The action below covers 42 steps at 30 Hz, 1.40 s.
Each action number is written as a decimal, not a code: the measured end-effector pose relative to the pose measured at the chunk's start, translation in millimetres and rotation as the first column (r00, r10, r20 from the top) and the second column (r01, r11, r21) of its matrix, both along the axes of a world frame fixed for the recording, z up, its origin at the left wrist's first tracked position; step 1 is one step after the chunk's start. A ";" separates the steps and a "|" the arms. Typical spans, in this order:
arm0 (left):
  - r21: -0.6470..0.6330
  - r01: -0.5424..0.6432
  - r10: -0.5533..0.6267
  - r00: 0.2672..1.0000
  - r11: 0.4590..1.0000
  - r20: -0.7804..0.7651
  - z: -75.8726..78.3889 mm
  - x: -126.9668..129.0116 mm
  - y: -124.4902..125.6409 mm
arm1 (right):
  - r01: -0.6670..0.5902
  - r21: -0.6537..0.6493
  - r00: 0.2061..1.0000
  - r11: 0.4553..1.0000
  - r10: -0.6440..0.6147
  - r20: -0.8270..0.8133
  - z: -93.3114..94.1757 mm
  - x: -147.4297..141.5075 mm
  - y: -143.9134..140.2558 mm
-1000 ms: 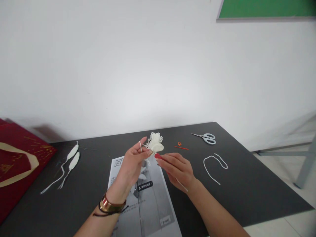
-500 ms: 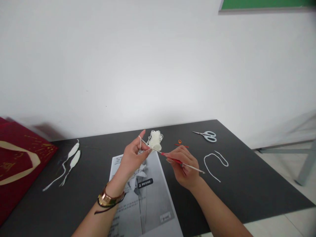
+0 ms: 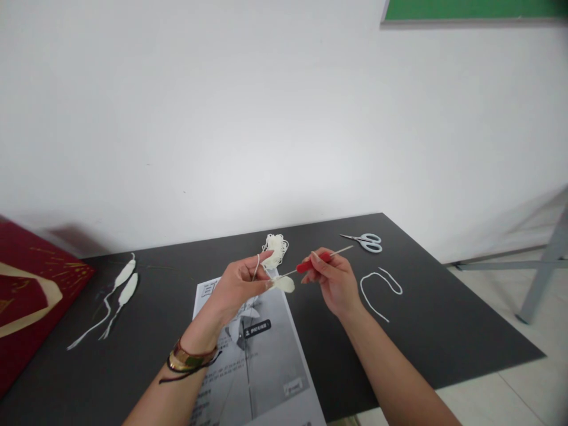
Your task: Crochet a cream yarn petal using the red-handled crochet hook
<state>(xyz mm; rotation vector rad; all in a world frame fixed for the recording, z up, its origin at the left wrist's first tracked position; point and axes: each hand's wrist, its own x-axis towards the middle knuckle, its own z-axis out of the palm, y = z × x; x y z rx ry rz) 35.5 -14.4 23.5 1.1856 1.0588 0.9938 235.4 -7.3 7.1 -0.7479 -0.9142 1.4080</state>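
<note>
My left hand (image 3: 243,283) pinches a small cream crochet piece (image 3: 284,284) between thumb and fingers, with a strand of yarn looped over the index finger. My right hand (image 3: 332,278) grips the red handle of a crochet hook (image 3: 314,261). The hook's thin metal shaft points left and reaches the crochet piece by my left fingertips; whether its tip sits in a stitch is too small to tell. Behind my left hand lies a loose heap of cream yarn (image 3: 276,248) on the table. Under both hands is a printed sheet (image 3: 275,355) with a flower picture.
Scissors (image 3: 369,242) and a loose white yarn piece (image 3: 362,290) lie on the black table (image 3: 426,331) to the right. Two finished-looking white leaf-shaped crochet pieces (image 3: 128,289) with yarn tails lie left, near a red bag (image 3: 39,302). A white wall rises behind.
My right hand has turned, so the hook's rear end now points up to the right instead of down. The crochet piece sits lower, apart from the yarn heap. The view has shifted slightly.
</note>
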 end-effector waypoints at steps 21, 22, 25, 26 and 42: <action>0.182 -0.249 0.259 0.965 0.951 -0.030 2.1 29.3 -11.6 | -0.117 -0.172 0.982 0.978 0.087 -0.170 -6.4 -16.3 -3.3; 0.159 -0.255 0.260 0.966 0.954 -0.010 1.7 29.5 -11.4 | -0.120 -0.163 0.981 0.979 0.092 -0.169 -7.2 -16.4 -3.3; 0.065 -0.215 0.212 0.976 0.975 0.051 0.4 28.3 -10.3 | -0.110 -0.130 0.984 0.985 0.090 -0.151 -9.9 -18.2 -3.6; 0.037 -0.199 0.196 0.978 0.979 0.071 -0.2 27.9 -10.0 | -0.096 -0.117 0.987 0.988 0.079 -0.141 -10.8 -19.3 -4.0; 0.052 -0.382 0.371 0.916 0.923 0.156 -12.4 35.4 -9.2 | 0.118 0.592 0.812 0.797 -0.420 0.405 -24.7 -22.3 -14.0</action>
